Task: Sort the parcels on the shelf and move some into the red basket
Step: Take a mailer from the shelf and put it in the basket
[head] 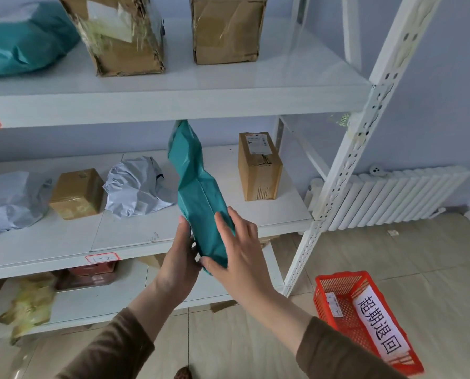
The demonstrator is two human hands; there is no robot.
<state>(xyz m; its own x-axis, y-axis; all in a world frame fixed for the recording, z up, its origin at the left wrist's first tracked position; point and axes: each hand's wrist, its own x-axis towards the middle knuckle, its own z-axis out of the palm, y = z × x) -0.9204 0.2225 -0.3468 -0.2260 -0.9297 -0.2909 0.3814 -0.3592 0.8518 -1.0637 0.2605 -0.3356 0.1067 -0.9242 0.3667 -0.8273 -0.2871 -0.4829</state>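
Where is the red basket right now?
In the head view the red basket sits on the tiled floor at lower right, right of the shelf's white corner post and below the radiator.

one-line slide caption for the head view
Both hands hold a teal parcel before the middle shelf; red basket waits on the floor.
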